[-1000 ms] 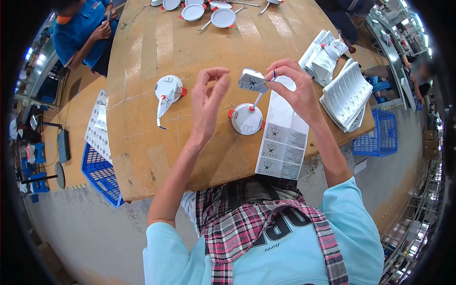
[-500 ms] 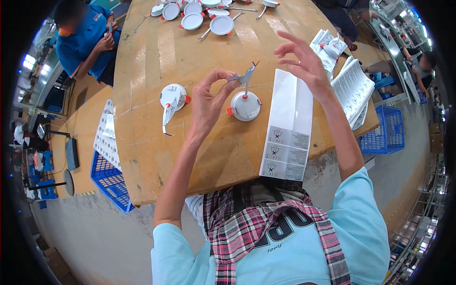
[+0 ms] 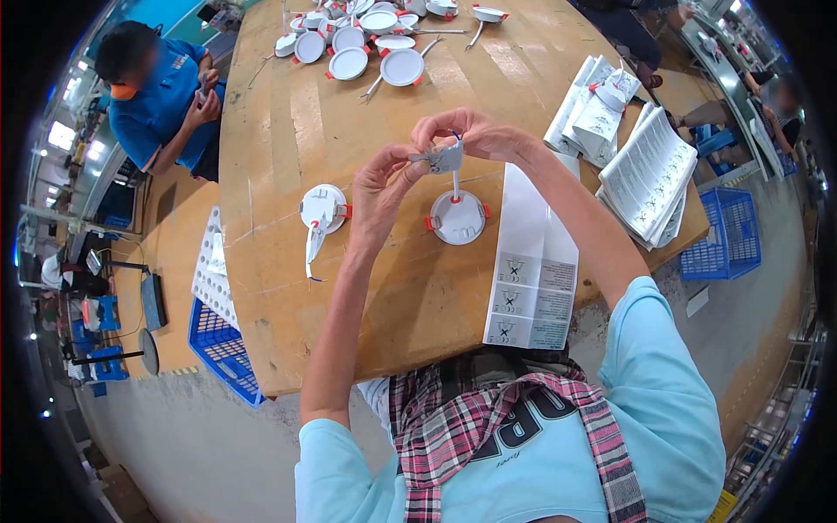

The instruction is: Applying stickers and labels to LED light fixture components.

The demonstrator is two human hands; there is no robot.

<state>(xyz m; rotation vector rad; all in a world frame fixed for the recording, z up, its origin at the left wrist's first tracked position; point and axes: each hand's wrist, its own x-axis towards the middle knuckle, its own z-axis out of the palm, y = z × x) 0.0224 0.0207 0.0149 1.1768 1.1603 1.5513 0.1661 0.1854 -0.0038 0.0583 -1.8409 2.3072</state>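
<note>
Currently a small grey driver box (image 3: 443, 159) is pinched between the fingers of the left hand (image 3: 384, 187) and right hand (image 3: 475, 135), above the round white downlight (image 3: 459, 217) near the bench (image 3: 288, 113) middle. If the box is pulled upward, the short white lead (image 3: 454, 181) could be strained, or the lamp dragged toward the near edge.

white round lamps (image 3: 362, 39) piled far end of wooden table (image 3: 279, 139); booklet stacks (image 3: 641, 166) right; blue crate (image 3: 222, 344) left.

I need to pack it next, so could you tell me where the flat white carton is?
The flat white carton lies at the table's near edge, right of the round lamp.
</note>
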